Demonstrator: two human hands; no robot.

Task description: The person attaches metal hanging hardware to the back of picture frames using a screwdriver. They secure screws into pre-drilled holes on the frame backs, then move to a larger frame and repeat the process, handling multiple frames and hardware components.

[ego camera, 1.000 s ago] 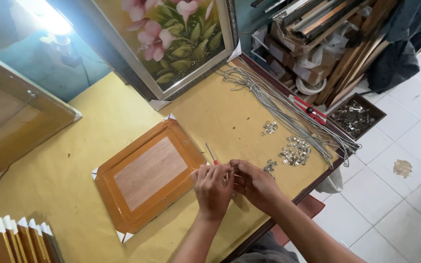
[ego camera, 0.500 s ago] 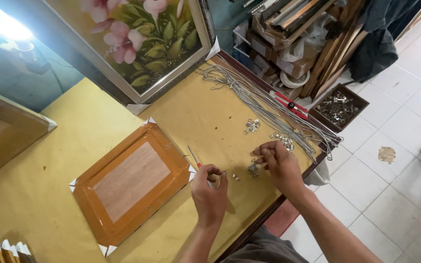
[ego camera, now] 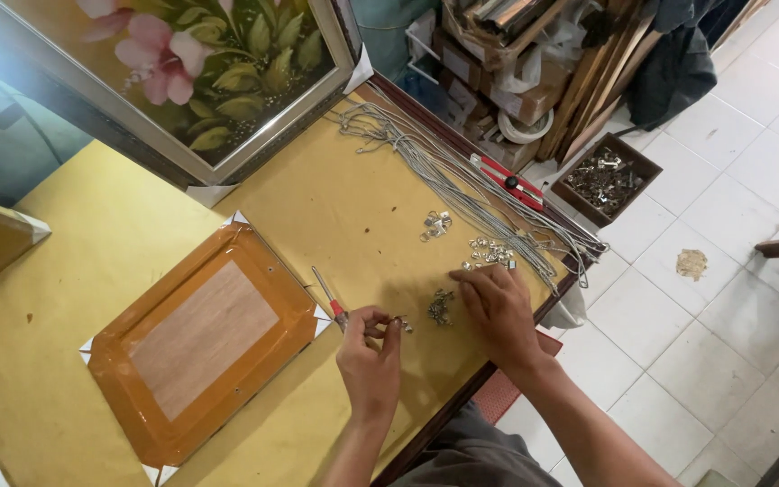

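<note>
My left hand (ego camera: 369, 354) is closed around a red-handled screwdriver (ego camera: 326, 296) whose tip points up toward the back of an orange picture frame (ego camera: 200, 338). A small metal piece (ego camera: 400, 323) sits pinched at its fingertips. My right hand (ego camera: 496, 308) lies flat on the yellow table (ego camera: 335, 207), fingers spread, touching a small pile of metal hangers (ego camera: 441, 307). Two more piles of metal clips (ego camera: 435, 224) (ego camera: 489, 252) lie just beyond it.
A bundle of grey cords (ego camera: 444, 171) and a red tool (ego camera: 508, 182) lie along the table's right edge. A large flower painting (ego camera: 182, 72) leans at the back. A box of metal parts (ego camera: 604, 179) and stacked frame mouldings (ego camera: 588, 72) stand on the tiled floor.
My hands have come apart. The right hand has reached out to the right onto the pile of hangers, while the left keeps the screwdriver near the frame's corner.
</note>
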